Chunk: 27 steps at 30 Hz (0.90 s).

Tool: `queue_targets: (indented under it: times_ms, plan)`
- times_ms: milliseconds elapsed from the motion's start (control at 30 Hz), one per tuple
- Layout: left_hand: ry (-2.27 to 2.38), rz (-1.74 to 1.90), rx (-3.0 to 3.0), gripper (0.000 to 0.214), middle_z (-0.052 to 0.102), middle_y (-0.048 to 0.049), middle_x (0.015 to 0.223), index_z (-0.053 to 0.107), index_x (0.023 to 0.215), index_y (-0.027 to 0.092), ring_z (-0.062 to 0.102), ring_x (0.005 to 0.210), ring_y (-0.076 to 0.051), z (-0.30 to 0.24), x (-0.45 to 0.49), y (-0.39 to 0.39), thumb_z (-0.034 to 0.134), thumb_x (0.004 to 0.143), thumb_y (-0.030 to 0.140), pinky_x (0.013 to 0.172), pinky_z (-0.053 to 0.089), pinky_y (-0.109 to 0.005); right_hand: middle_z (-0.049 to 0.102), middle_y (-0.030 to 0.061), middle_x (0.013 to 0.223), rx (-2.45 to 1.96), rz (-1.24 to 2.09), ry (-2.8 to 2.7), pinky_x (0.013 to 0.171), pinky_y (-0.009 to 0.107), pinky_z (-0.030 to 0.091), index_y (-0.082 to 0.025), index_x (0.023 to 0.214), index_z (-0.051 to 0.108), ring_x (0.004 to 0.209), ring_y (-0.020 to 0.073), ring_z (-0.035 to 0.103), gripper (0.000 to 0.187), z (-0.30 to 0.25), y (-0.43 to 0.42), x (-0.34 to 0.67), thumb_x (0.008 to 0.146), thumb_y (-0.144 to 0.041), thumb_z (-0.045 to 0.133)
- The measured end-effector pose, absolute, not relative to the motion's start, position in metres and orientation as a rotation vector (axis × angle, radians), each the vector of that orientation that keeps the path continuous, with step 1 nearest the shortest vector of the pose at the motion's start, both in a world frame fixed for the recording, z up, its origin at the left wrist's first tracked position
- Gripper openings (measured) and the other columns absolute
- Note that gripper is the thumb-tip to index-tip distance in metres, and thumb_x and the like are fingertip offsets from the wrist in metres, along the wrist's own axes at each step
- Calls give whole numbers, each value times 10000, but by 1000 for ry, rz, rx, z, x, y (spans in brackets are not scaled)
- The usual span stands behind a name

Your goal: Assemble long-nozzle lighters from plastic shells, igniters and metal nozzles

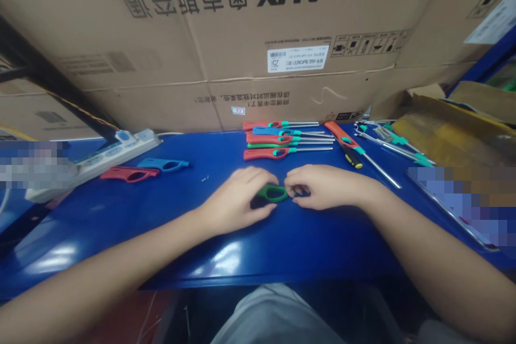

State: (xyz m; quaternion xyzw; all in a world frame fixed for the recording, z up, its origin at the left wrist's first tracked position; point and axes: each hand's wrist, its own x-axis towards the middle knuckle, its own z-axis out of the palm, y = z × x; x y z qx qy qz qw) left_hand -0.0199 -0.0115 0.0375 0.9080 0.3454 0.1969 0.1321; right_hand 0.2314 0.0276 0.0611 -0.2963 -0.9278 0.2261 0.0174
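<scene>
My left hand is curled around the back of a green lighter handle, whose loop shows between thumb and fingers. At the handle's front end, my right hand has its fingers pinched together; whatever is in them is hidden. Beyond my hands lies a row of gas lighters in red, blue and green with metal tubes pointing right. A red handle and a blue handle without tubes lie on the left.
A white power strip sits at the left. Right of the row are an orange lighter, a black-yellow screwdriver and metal tubes with green parts. A large cardboard box walls off the back of the blue table.
</scene>
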Motion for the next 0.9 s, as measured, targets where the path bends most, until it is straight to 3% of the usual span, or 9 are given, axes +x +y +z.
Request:
queue_targets:
  times_ms: [100,233,367,567,767,900]
  plan:
    - [1165,524,2639,521,647,-97,1317,554,1309,218,581,1235,-310,42,-44,1,757,862,392,1056,438,-485,612,-5,905,-982,616,-2859,654,256,345,-199,894,659,796,149,558,53,65,25,230,852,-193,691]
    - [1120,441,2535,537,667,-83,1204,560,1359,208,623,1116,-268,34,-69,12,733,879,372,1004,490,-436,613,8,1091,-914,559,-2872,666,262,357,-246,1104,682,850,155,597,194,64,19,221,922,-309,705]
    - [1082,425,2454,445,662,-65,1116,588,1353,218,635,1053,-234,27,-74,12,669,944,372,929,526,-373,592,-2,1031,-905,396,-2949,621,280,330,-239,1021,690,708,134,531,94,57,16,213,980,-298,629]
    - [1123,423,2517,375,662,-73,1180,604,1311,219,644,1078,-239,26,-65,4,641,961,351,922,531,-365,608,1,997,-944,467,-2949,638,269,352,-201,932,630,736,133,545,80,58,16,212,983,-261,616]
    - [1178,406,2503,446,662,-69,1226,573,1372,238,673,1049,-235,25,-65,0,657,946,339,856,552,-336,612,20,942,-1036,440,-2896,625,277,366,-200,956,569,724,151,553,153,61,15,214,1047,-293,487]
    - [1224,502,2434,582,678,-88,1205,512,1449,216,688,973,-222,21,-64,2,702,919,361,836,564,-336,637,74,964,-1111,249,-2710,690,310,407,-193,960,556,820,206,591,203,58,23,222,1059,-293,410]
